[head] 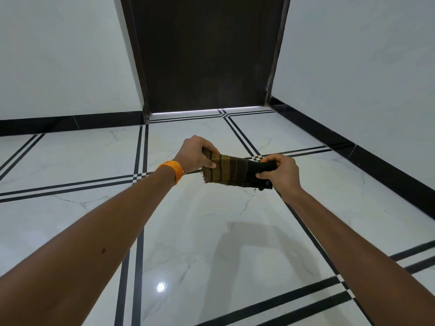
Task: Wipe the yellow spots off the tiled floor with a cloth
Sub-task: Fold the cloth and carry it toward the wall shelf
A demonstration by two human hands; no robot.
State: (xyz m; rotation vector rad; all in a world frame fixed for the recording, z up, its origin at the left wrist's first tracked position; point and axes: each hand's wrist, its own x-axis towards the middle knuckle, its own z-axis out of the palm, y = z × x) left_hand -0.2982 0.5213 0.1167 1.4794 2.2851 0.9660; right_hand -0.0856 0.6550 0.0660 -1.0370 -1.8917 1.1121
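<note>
Above tiled floor (211, 243), mid-frame: left hand (196, 152), orange wristband (171, 171) on wrist, pinches striped end of cloth (235, 171). Right hand (280, 175) grips dark end. Cloth held taut between both, off floor, probably being folded into wipe pad. Count: 2 hands, 1 cloth, 1 wristband. Yellow spots: none visible.

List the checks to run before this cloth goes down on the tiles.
1. Grip: left hand and right hand each hold an end of the cloth: ok.
2. Cloth bunched for wiping: it is stretched out between the hands: not ok.
3. Yellow spots found: none shows on the tiled floor in this view: not ok.
4. Cloth damp: cannot tell.
5. Cloth down on the floor: it is held up in the air: not ok.
</note>
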